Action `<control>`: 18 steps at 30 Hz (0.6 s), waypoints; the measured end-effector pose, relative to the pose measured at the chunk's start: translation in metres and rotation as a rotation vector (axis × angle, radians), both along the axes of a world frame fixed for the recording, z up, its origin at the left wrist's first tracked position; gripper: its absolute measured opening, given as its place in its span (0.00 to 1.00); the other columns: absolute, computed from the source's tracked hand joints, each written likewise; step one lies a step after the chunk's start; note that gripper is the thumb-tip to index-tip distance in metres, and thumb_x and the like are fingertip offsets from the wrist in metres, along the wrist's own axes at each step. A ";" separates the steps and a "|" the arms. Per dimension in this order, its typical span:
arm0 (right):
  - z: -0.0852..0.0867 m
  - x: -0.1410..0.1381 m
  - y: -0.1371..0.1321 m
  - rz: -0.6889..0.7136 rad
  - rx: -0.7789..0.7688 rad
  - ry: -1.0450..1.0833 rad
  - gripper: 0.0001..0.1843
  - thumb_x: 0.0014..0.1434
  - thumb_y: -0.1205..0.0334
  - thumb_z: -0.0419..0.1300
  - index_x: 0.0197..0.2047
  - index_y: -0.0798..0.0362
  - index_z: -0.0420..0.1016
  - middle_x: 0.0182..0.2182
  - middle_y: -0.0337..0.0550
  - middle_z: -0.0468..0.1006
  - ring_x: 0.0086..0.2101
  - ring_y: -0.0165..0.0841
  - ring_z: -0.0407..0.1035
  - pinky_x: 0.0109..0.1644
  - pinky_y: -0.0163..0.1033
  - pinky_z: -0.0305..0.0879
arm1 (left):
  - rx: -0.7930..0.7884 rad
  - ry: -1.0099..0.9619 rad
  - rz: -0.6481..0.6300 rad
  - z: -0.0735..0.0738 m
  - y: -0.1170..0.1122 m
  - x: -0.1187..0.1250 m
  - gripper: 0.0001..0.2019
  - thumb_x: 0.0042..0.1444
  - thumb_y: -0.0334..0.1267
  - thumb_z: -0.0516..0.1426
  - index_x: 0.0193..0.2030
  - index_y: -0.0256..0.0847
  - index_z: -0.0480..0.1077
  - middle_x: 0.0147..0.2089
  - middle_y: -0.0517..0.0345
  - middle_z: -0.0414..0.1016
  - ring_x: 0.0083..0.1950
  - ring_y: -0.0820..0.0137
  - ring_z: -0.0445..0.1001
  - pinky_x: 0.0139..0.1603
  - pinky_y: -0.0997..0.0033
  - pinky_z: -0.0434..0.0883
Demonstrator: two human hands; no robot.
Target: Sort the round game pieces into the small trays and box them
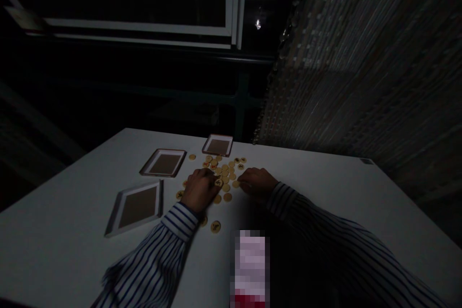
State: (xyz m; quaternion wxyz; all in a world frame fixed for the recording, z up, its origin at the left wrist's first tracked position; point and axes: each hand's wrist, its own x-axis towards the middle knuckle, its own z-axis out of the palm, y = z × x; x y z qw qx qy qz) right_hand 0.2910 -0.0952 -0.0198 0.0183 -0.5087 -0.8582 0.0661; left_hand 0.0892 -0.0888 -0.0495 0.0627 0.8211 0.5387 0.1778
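Note:
Several round wooden Chinese chess pieces (225,173) lie in a loose cluster on the white table, some showing black or red characters and others blank side up. My left hand (199,188) is closed at the left of the cluster, its fingertips on a piece with a black character (218,182). To the right, my right hand (259,181) has its fingers curled in, with the tips at a blank-faced piece (236,184). Shadow partly hides the fingers of this hand. A piece with a black character (215,226) lies apart, nearer to me.
Three shallow box parts stand around the pieces: a small one (224,137) at the back, another (159,174) to the left, and a pale one (159,214) nearer. The white table (325,192) ends before a strand curtain (310,101). A blurred patch (250,264) covers the bottom middle.

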 end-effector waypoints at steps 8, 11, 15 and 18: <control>0.001 0.005 -0.014 -0.120 -0.077 0.429 0.12 0.51 0.59 0.54 0.38 0.54 0.73 0.30 0.40 0.76 0.32 0.28 0.69 0.38 0.34 0.62 | -0.043 -0.273 -0.125 0.019 -0.032 0.019 0.13 0.51 0.41 0.51 0.41 0.41 0.69 0.39 0.53 0.74 0.42 0.64 0.69 0.46 0.65 0.62; -0.005 0.010 -0.022 -0.171 -0.162 0.600 0.13 0.49 0.58 0.58 0.37 0.53 0.73 0.28 0.38 0.76 0.29 0.28 0.69 0.35 0.33 0.63 | -0.059 -0.325 -0.137 0.025 -0.044 0.032 0.12 0.50 0.40 0.52 0.41 0.41 0.69 0.37 0.54 0.74 0.40 0.65 0.70 0.43 0.65 0.64; -0.008 0.019 -0.031 -0.209 -0.205 0.764 0.12 0.47 0.57 0.59 0.34 0.55 0.73 0.26 0.39 0.76 0.28 0.28 0.69 0.32 0.33 0.64 | -0.095 -0.449 -0.210 0.030 -0.054 0.047 0.10 0.50 0.38 0.53 0.39 0.42 0.69 0.37 0.56 0.74 0.39 0.67 0.70 0.41 0.67 0.65; -0.006 0.025 -0.039 -0.258 -0.241 0.894 0.12 0.46 0.56 0.59 0.32 0.56 0.73 0.25 0.40 0.76 0.27 0.29 0.69 0.31 0.33 0.65 | -0.197 -0.613 -0.198 0.030 -0.057 0.056 0.10 0.49 0.38 0.54 0.38 0.41 0.69 0.34 0.58 0.74 0.36 0.70 0.71 0.38 0.70 0.67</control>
